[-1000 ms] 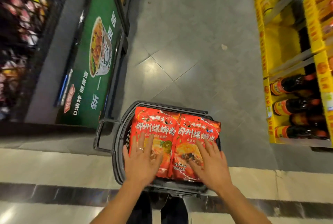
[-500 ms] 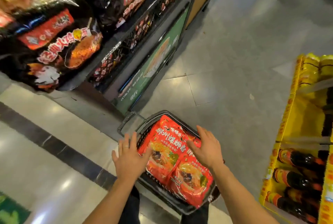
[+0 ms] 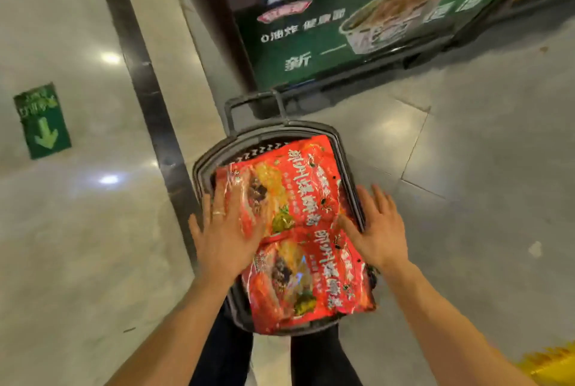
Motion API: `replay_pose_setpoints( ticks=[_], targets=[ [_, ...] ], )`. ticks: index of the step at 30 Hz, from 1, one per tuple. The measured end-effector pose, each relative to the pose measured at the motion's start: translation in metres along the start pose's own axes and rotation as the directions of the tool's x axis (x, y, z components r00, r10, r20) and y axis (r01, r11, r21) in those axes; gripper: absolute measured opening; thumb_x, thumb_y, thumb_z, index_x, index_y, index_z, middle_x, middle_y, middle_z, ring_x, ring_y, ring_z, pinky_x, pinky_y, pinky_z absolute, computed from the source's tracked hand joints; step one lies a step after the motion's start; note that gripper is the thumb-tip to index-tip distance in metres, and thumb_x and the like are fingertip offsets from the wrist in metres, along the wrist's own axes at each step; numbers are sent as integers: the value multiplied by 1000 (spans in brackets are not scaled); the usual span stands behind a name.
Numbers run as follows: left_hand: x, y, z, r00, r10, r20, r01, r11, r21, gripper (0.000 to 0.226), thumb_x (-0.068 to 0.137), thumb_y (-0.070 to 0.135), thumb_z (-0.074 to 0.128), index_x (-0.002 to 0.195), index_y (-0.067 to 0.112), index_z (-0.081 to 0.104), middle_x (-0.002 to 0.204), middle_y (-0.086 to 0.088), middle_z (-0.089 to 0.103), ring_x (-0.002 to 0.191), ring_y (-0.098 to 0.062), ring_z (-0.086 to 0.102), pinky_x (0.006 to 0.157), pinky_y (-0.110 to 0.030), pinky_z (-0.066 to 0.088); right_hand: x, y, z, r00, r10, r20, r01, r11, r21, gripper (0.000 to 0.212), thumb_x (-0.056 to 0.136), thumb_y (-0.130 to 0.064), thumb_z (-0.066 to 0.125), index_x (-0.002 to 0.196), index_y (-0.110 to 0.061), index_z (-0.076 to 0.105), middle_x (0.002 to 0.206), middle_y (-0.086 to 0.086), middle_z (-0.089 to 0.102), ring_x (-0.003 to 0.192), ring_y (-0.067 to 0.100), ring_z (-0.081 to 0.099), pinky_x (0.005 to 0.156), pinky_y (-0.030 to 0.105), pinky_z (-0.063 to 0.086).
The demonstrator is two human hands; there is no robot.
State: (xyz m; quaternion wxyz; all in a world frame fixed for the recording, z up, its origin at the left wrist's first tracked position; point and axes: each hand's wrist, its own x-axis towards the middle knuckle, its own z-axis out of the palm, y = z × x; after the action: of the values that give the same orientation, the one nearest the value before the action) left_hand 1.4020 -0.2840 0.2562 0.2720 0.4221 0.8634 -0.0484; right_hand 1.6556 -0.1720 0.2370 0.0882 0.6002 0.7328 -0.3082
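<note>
A dark grey shopping basket (image 3: pixel 273 133) stands on the shop floor between my legs. Two red noodle packets lie in it side by side: the far packet (image 3: pixel 298 180) and the near packet (image 3: pixel 314 286), which sticks out over the near rim. My left hand (image 3: pixel 224 230), a ring on one finger, presses flat with spread fingers on the left edge of the far packet. My right hand (image 3: pixel 376 227) lies flat with straight fingers over the basket's right rim, thumb on the packets.
The basket's pull handle (image 3: pixel 252 105) lies toward a green advertising panel (image 3: pixel 357 31) at a shelf's base. A dark stripe (image 3: pixel 146 84) runs across the pale floor tiles at left, beside a green arrow sticker (image 3: pixel 42 121). A yellow display corner (image 3: pixel 550 367) shows at bottom right.
The view has swung round, so the basket now points up toward the green panel. Both hands stay flat on the packets; the right hand has slid out to the basket's right rim.
</note>
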Motion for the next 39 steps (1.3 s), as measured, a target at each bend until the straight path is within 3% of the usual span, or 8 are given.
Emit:
replay_pose_setpoints(
  ticks=[7,11,16,21,27,31,35,39],
  targets=[
    [2,-50,75,978,-204,-37,201,977,-65,90,87,82,20,160,29,9,168,-9,1,155,-30,-1,121,-58,9,34,25,65,998,-62,-12,63,992,113,76,91,-69,36,156,-36,17,166,4,12,151,29,17,117,53,27],
    [6,-68,103,957,-286,51,290,933,-213,99,76,85,22,159,36,0,168,-12,1,150,-36,22,113,-56,35,45,37,92,999,-35,-9,36,984,173,77,89,-70,37,156,-42,11,165,1,11,147,30,29,111,54,38],
    [13,-78,127,959,-274,71,281,897,-341,95,73,94,25,154,52,0,166,-8,12,131,-39,50,93,-51,52,59,49,91,996,-13,85,2,993,120,80,81,-78,37,152,-52,8,145,9,41,119,38,56,94,53,50],
    [15,-89,151,947,-317,63,306,818,-486,104,57,102,27,150,59,5,159,-15,27,136,-39,43,101,-52,46,62,54,89,994,-68,81,55,987,154,72,78,-80,41,133,-76,-5,138,7,59,117,34,61,95,47,50],
    [17,-82,161,928,-360,-97,252,796,-550,116,56,102,27,155,49,-2,151,-16,40,132,-39,46,100,-52,44,62,51,95,998,-20,53,5,963,271,83,81,-59,57,150,-51,12,139,8,58,116,35,62,101,42,47],
    [19,-85,163,929,-363,-76,255,773,-581,115,56,100,37,152,53,-5,156,-9,37,136,-36,44,105,-54,42,60,47,95,999,-6,40,-6,952,307,81,80,-55,60,148,-54,16,139,5,57,114,33,63,99,42,48],
    [5,-93,147,933,-357,-41,241,705,-667,118,52,101,45,151,57,-2,154,-3,43,137,-29,46,106,-54,45,39,28,77,1000,-18,-8,20,936,352,82,79,-49,68,151,-43,30,123,-15,52,110,9,55,99,26,40],
    [-43,-93,106,916,-392,-80,201,623,-756,123,52,93,54,157,45,12,153,0,45,138,-24,46,110,-45,42,1,5,35,996,-70,-59,85,945,316,82,78,-47,71,151,-41,35,118,-17,51,98,3,54,89,20,41]
  ],
)
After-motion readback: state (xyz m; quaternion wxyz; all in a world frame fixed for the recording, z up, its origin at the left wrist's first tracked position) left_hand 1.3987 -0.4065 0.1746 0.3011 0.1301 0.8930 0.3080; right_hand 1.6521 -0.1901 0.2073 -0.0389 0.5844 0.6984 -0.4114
